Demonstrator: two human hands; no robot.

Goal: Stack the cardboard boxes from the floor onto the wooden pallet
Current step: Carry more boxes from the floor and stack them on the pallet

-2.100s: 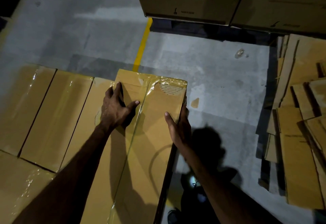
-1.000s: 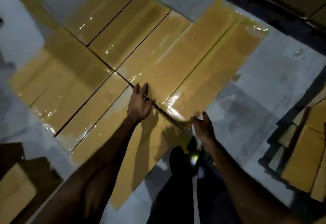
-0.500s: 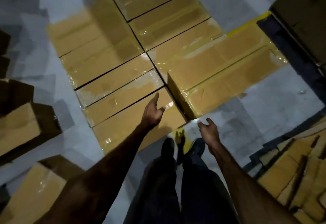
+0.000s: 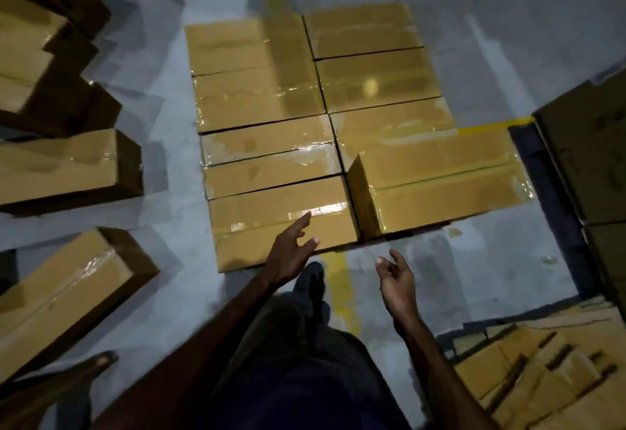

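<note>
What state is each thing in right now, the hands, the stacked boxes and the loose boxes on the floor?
Left hand: open, empty, fingers spread over the near box.
Right hand: open, empty, over the floor.
Stacked boxes: flat, taped shut, packed side by side.
Raised box: sits higher than its neighbours, taped shut.
Loose boxes: on the floor at left, scattered, not yet stacked.
Flattened cardboard: piled at lower right.

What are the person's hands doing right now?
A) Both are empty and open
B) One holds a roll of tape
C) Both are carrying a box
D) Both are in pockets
A: the left hand and right hand hang open above the floor, fingers spread, holding nothing, just short of the stacked boxes.
</note>
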